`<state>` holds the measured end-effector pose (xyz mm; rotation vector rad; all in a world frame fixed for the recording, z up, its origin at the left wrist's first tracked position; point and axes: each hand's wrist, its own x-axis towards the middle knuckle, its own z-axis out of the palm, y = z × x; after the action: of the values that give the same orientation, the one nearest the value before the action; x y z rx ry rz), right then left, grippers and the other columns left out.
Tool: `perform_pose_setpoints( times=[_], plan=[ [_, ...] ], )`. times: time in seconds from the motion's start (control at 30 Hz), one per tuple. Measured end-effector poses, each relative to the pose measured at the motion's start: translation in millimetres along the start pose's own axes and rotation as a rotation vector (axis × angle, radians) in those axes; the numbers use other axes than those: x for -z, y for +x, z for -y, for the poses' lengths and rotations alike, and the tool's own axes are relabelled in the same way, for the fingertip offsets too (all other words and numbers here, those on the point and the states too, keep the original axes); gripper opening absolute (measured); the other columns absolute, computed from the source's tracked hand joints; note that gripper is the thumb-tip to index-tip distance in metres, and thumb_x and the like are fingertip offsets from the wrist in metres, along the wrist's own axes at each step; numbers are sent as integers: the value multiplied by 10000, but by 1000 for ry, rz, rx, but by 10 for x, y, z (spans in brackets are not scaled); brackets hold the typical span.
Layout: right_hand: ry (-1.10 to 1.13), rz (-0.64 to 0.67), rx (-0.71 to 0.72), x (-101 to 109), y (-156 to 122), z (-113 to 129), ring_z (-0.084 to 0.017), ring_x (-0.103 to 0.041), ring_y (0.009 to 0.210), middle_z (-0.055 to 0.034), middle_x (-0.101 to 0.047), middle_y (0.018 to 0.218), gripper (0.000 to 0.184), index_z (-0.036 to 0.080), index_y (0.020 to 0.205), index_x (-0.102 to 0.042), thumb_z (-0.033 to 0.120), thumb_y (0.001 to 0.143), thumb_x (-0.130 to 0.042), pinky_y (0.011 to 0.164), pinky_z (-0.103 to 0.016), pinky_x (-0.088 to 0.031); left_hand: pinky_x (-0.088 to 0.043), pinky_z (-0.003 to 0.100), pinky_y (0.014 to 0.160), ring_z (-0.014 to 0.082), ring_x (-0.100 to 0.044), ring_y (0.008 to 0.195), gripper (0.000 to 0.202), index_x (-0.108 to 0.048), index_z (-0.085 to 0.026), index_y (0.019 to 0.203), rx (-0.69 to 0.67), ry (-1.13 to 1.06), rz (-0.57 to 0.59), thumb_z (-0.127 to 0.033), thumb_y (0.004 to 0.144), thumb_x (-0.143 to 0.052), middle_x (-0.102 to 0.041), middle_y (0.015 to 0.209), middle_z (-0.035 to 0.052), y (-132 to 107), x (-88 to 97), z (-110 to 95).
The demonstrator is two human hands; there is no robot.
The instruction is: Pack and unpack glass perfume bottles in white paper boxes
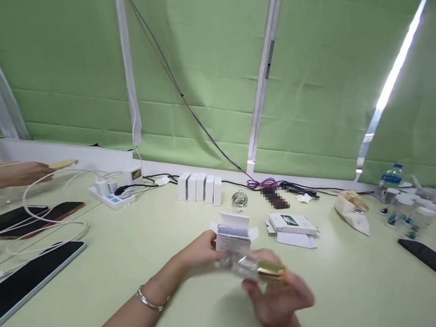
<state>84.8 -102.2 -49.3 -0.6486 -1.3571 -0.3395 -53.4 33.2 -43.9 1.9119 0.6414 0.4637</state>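
My left hand (200, 252) grips a small white carton (232, 234) with its top flaps open, held just above the pale green table (142, 248). My right hand (277, 296) is closed round a small clear glass bottle with a gold cap (260, 269), lying sideways just below the carton's front. The hand and bottle are smeared by motion. A silver bracelet (151, 300) sits on my left wrist.
A row of several white cartons (200, 187) stands behind, with a round glass bottle (239, 199) and flat carton (291, 222) nearby. Left: power strip (110, 196), phones (42, 218), tablet (28, 279), another person's hand (20, 173). Right: water bottle (389, 177), jars (404, 208), paper bag (351, 209).
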Motion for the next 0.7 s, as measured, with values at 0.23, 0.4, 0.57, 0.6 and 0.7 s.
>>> perform_pose_setpoints(
  times=[0.23, 0.4, 0.57, 0.6, 0.7],
  plan=[
    [-48, 175, -300, 26, 521, -253, -186, -588, 817, -66, -476, 989, 440, 282, 1137, -219, 332, 846, -545, 748, -393, -499, -466, 316, 793, 229, -615, 890, 351, -645, -134, 925, -27, -29, 42, -223, 590, -698, -694, 942, 47, -12, 18, -36],
    [-34, 541, -430, 52, 628, -394, -174, -566, 775, -34, -570, 908, 428, 260, 1150, -259, 304, 838, -547, 701, -341, -459, -446, 246, 718, 173, -602, 795, 313, -650, -151, 897, -58, -53, 61, -150, 584, -664, -678, 840, -19, -37, 15, -73],
    [-54, 734, -395, 8, 876, -383, -153, -541, 706, -15, -577, 871, 426, 247, 1136, -273, 298, 817, -552, 673, -308, -453, -440, 247, 697, 181, -596, 774, 275, -659, -141, 857, -53, -16, 41, -186, 587, -673, -669, 804, -10, -54, 13, -93],
    [-69, 756, -383, -4, 911, -390, -151, -542, 706, -16, -576, 879, 423, 247, 1133, -277, 294, 815, -553, 670, -304, -453, -442, 253, 698, 188, -598, 780, 276, -659, -138, 857, -46, 0, 39, -195, 587, -673, -670, 806, -4, -54, 15, -90],
    [-113, 794, -365, -28, 956, -431, -151, -550, 719, -34, -570, 945, 414, 250, 1124, -283, 288, 810, -549, 666, -301, -452, -451, 269, 704, 204, -606, 799, 316, -651, -134, 889, -33, 25, 35, -226, 588, -681, -676, 844, 16, -47, 22, -65]
  ],
)
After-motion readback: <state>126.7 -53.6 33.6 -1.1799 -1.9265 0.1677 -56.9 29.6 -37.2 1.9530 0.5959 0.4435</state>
